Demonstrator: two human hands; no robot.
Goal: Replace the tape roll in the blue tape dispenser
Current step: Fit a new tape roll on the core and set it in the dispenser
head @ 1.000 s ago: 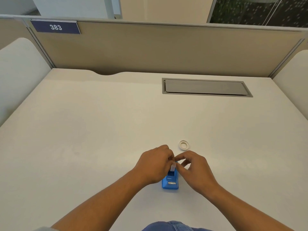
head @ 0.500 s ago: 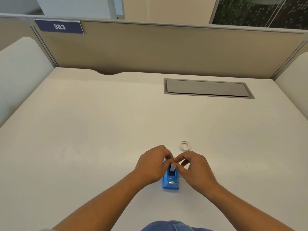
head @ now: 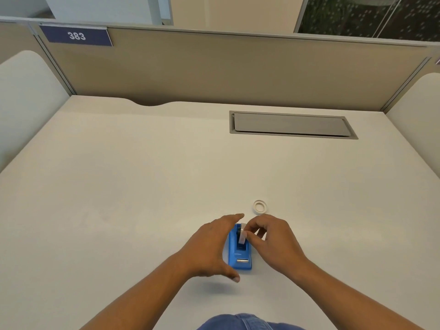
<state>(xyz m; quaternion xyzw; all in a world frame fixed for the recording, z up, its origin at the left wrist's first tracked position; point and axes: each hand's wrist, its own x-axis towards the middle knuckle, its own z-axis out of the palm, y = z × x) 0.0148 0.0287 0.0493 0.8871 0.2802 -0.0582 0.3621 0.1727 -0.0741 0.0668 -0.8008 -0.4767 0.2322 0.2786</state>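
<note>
Blue plastic, the small tape dispenser (head: 239,254) sits on our pale desk (head: 142,186), between our hands. Our right hand (head: 273,241) pinches a translucent strip of tape (head: 242,239) between thumb and forefinger, drawing it from the roll seated inside. Our left hand (head: 212,246) is spread open alongside the body, fingers apart, gripping nothing. The empty white core ring (head: 259,207) lies just beyond. We judge the swap nearly done; threading the tape to the cutter remains.
</note>
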